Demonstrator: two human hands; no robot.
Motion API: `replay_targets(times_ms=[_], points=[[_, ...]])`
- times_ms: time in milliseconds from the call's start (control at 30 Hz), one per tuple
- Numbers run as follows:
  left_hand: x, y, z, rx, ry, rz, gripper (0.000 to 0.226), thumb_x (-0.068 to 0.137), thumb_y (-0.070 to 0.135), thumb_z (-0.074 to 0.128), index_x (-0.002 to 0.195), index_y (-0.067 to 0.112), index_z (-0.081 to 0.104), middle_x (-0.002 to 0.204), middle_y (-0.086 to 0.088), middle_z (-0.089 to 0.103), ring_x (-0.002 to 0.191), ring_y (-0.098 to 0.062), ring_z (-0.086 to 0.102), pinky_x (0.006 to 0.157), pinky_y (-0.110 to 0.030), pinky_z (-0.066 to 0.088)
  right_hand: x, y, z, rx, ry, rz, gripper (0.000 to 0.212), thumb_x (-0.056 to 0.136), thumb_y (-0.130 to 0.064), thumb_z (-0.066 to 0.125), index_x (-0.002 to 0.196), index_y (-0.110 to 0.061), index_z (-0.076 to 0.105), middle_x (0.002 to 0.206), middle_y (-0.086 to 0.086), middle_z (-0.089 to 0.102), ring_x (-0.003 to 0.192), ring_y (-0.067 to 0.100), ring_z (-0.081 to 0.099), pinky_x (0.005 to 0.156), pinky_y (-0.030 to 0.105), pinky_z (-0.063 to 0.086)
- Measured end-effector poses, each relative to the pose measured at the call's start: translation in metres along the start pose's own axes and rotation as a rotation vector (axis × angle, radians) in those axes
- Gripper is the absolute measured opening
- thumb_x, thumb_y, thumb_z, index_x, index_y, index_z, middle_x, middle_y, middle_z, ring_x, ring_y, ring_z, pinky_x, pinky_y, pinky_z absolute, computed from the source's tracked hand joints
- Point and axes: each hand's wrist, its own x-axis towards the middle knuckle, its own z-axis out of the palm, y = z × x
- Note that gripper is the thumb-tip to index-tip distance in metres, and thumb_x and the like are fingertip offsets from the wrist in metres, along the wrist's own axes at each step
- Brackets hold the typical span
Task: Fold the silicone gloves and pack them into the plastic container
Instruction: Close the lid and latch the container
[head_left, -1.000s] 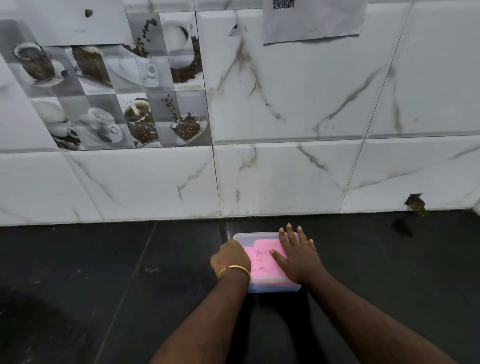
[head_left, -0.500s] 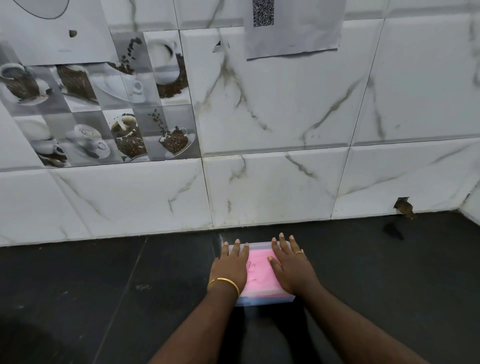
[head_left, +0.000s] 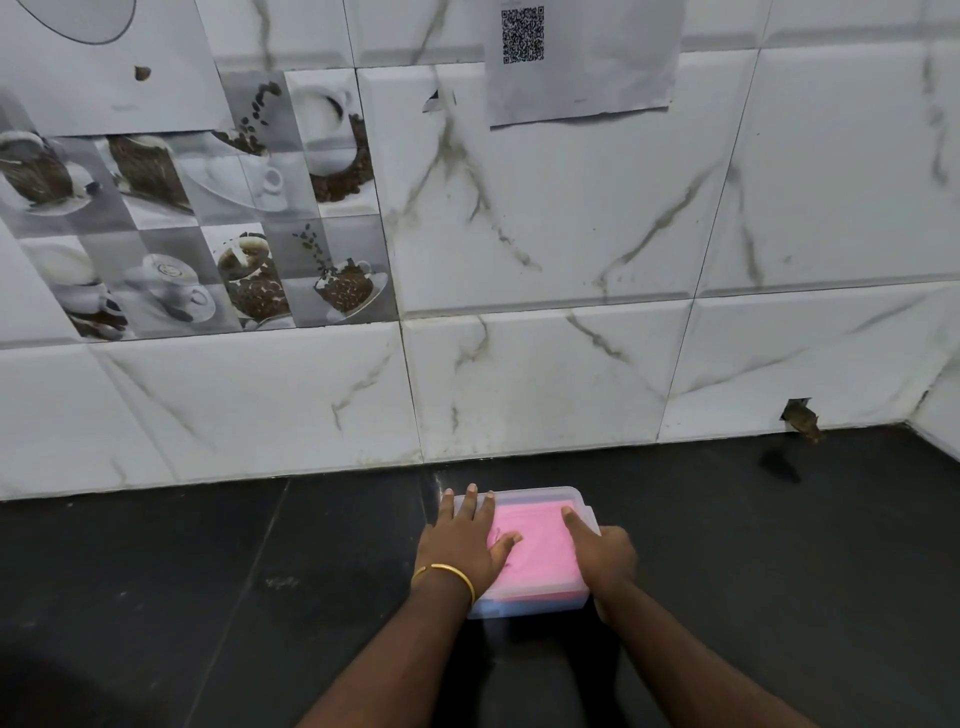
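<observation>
A person's two bare hands press on a clear plastic container (head_left: 524, 605) standing on a dark stone counter (head_left: 208, 597) just in front of a marble-patterned tiled wall (head_left: 545, 234). The left hand (head_left: 460, 545) lies flat and open along the container's left side, its fingers (head_left: 470, 506) stretched toward the wall and reaching the far rim, the thumb angled right across the top; it grips nothing. A gold bangle (head_left: 447, 574) circles that wrist. The right hand (head_left: 605, 558) sits at the right edge, one finger extended forward along the top beside the far right corner; the remaining fingers curl down over the side, out of sight, so whether they clasp the wall of the box cannot be told. Between the two thumbs, pink silicone gloves (head_left: 535, 545) show through the translucent top, filling the box; their folds are too blurred to make out. The near left corner of the container is hidden under the left wrist. Beyond the fingertips, a sheet of paper with a QR code (head_left: 522, 34) hangs on the wall, cut off by the upper frame, and coffee-cup picture tiles (head_left: 208, 218) sit far left of the left hand
</observation>
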Motion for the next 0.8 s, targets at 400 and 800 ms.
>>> replay_targets(times_ms=[400, 800], points=[[-0.001, 0.001, -0.002, 0.017, 0.002, -0.006, 0.078, 0.091, 0.071, 0.02, 0.155, 0.028, 0.01, 0.165, 0.001, 0.005, 0.151, -0.03, 0.001, 0.112, -0.053, 0.03, -0.015, -0.005, -0.002, -0.115, 0.143, -0.165, 0.039, 0.077, -0.055, 0.072, 0.091, -0.023, 0.056, 0.09, 0.001, 0.063, 0.077, 0.013, 0.057, 0.07, 0.035, 0.049], [0.0, 0.005, -0.001, 0.044, 0.013, -0.035, 0.075, 0.091, 0.07, 0.017, 0.154, 0.03, 0.009, 0.165, 0.003, 0.007, 0.151, -0.03, 0.003, 0.109, -0.054, 0.032, -0.027, 0.014, -0.019, 0.421, -0.21, -0.156, 0.056, 0.091, -0.018, 0.067, 0.143, -0.024, 0.047, 0.126, -0.003, 0.06, 0.107, 0.011, 0.06, 0.086, 0.034, 0.055]])
